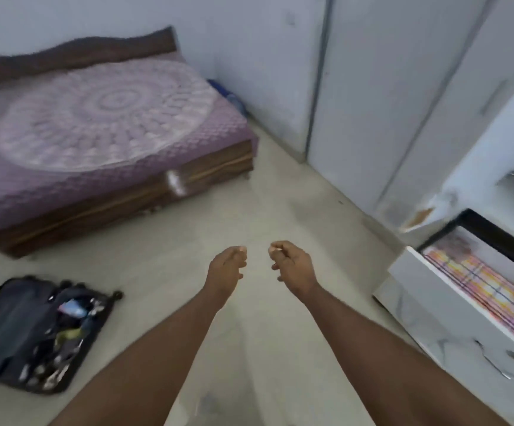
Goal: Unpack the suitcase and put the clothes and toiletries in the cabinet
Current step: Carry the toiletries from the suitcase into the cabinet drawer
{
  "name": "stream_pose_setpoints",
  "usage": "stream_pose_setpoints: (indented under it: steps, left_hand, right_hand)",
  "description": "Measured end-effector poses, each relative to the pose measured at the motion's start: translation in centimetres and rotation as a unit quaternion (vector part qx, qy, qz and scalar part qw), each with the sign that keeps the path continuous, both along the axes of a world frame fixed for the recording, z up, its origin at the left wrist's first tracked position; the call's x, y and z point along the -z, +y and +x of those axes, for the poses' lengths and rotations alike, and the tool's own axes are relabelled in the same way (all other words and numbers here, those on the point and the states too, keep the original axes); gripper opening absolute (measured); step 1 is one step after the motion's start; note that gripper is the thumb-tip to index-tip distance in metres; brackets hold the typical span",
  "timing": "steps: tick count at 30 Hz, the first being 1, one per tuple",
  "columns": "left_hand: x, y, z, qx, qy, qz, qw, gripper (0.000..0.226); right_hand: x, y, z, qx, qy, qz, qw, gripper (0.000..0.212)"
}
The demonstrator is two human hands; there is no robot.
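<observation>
Well to the left of the hands and nearer the person, the suitcase lies open flat on the floor. Its right half holds a jumble of small items, apparently toiletries, though the blur makes it hard to name any of them. No folded clothes show in it, so the clothes part of the job looks largely done and the small things are what remains. Beyond the suitcase, far to the left of the hands, stands a low bed with a purple patterned cover.

The left hand and the right hand hang side by side over bare floor, close together but apart. Both are loosely curled and empty, carrying nothing.

To the right of the hands, the cabinet has tall white doors, and below them a white drawer is pulled out. A striped pink and yellow cloth lies folded inside it, which I take to be clothing already put away. What is left, by my judgement, is to fetch the items from the suitcase, stow them, and shut the drawer.
</observation>
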State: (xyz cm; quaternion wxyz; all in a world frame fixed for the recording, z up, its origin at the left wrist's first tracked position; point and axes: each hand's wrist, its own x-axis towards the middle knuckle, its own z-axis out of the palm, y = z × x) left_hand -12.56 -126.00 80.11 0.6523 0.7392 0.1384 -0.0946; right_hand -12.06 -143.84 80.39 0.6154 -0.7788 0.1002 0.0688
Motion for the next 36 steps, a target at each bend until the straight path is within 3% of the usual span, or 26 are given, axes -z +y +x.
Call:
stream_pose_setpoints:
  steps: [9, 16, 20, 26, 31, 33, 36]
  left_hand:
    - [1.9, 31.0, -6.4, -0.223, 0.022, 0.004, 0.974, 0.019]
    - [2.9, 49.6, -10.1, -0.326, 0.065, 0.049, 0.942, 0.018]
    - [4.9, 56.7, -10.7, -0.364, 0.103, 0.056, 0.924, 0.025]
    - [9.8, 65.0, -8.6, -0.423, 0.136, 0.052, 0.894, 0.029]
    - [16.5, 71.7, -6.0, -0.492, 0.158, 0.051, 0.855, 0.049]
    - [20.3, 74.1, -5.1, -0.515, 0.167, 0.035, 0.840, 0.044]
    - [27.0, 77.1, -3.8, -0.527, 0.191, 0.026, 0.827, 0.014]
  right_hand:
    - [1.7, 33.0, 1.7, -0.245, 0.027, -0.011, 0.969, 0.028]
    - [3.4, 54.2, 1.5, -0.360, 0.039, -0.031, 0.932, 0.026]
    - [5.5, 62.8, 3.0, -0.428, 0.038, -0.075, 0.900, 0.040]
    - [10.0, 73.7, 7.8, -0.529, -0.003, -0.127, 0.839, 0.038]
    - [17.3, 82.3, 12.0, -0.592, -0.016, -0.183, 0.785, 0.038]
    - [21.9, 85.5, 13.2, -0.613, -0.017, -0.204, 0.763, 0.037]
    - [29.5, 89.8, 14.5, -0.635, -0.010, -0.227, 0.738, 0.039]
